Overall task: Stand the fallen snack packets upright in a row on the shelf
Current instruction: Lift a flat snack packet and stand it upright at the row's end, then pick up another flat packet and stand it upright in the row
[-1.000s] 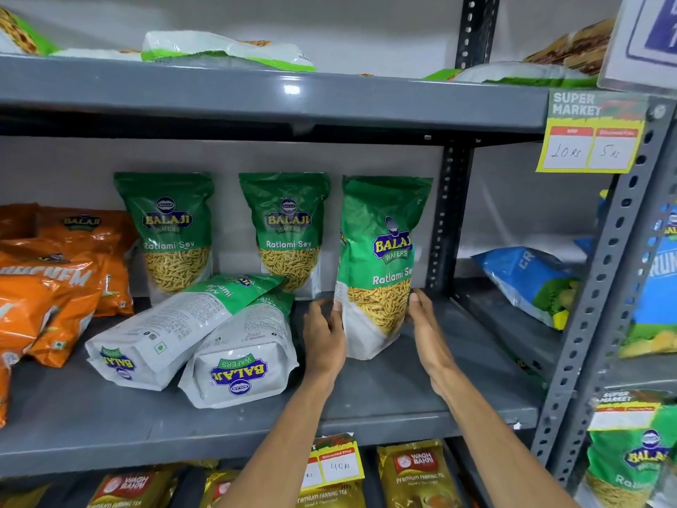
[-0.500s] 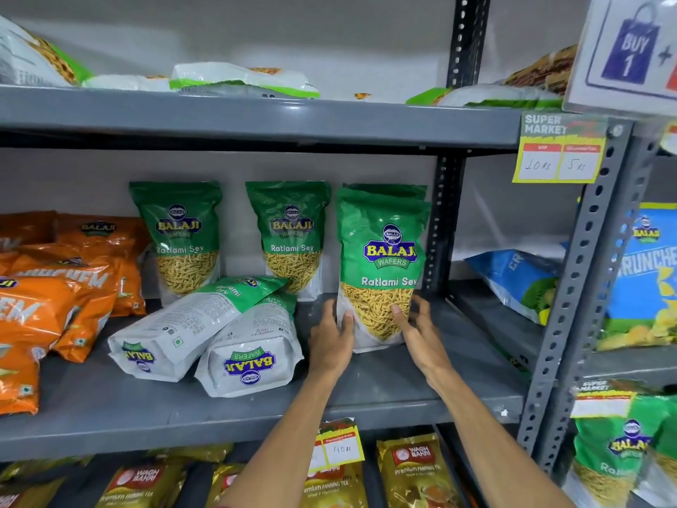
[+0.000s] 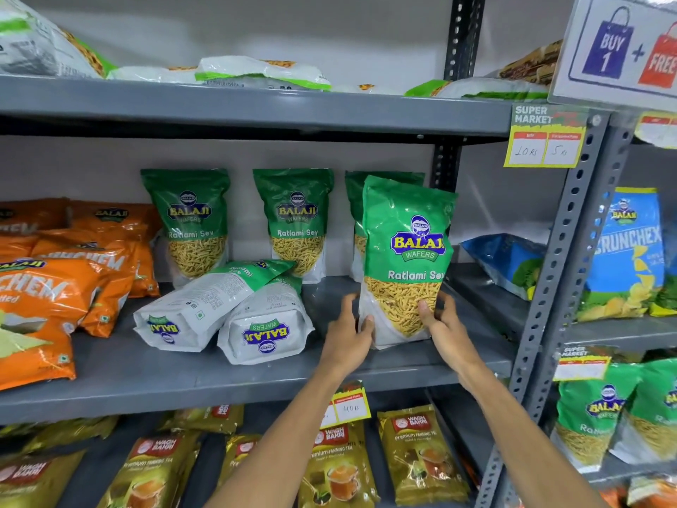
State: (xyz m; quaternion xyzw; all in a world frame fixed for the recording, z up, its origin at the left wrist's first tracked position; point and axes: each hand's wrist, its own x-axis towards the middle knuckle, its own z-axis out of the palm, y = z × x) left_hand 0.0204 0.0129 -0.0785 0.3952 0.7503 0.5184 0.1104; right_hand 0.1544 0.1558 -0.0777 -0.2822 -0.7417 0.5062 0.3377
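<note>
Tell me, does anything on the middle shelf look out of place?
Yes. Two Ratlami Sev packets lie fallen on the middle shelf, leaning on each other, white backs up, while three stand upright behind and both hands hold another upright.

Just left of the hands, two fallen packets lie side by side across the middle of the shelf, blocking a reach toward the back there, while the bare strip of shelf in front of them, toward the near edge, is open. Behind the hands, three upright packets line the back wall with narrow gaps between them, the rightmost one hidden partly by the held packet. Right of the hands the perforated post bounds the bay; far left, orange packets fill that end.
</note>
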